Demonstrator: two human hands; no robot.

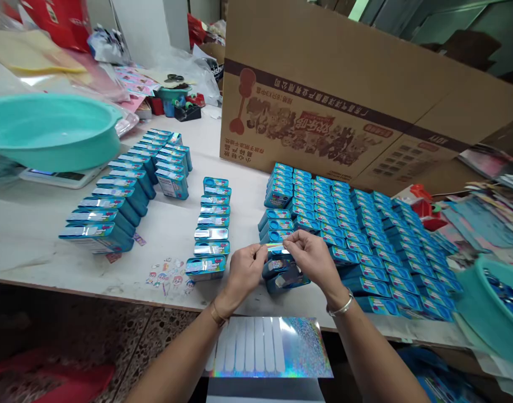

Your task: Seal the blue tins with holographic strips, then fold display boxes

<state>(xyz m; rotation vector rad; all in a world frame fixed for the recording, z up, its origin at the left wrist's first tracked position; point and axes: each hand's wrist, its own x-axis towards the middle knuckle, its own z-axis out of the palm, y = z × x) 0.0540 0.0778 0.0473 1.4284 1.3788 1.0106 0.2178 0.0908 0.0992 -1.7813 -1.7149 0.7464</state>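
Note:
A shiny holographic sticker strip (276,245) is stretched between my two hands, over a short row of blue boxes (276,225). Its left end is pinched by my left hand (244,272), and my right hand (313,257) pinches the other end. Whether the strip touches the box under it, I cannot tell. Below my wrists lies a holographic sticker sheet (304,347) with several pale strip-shaped areas. Left of my left hand stands another row of blue boxes (206,266), with shiny strips on their tops.
Many blue boxes (373,274) fill the table's right side, and more rows (100,235) stand at left. A large cardboard carton (323,67) rises behind. Turquoise basins (55,151) (486,302) flank the table. Small cartoon stickers (168,277) lie near the front edge.

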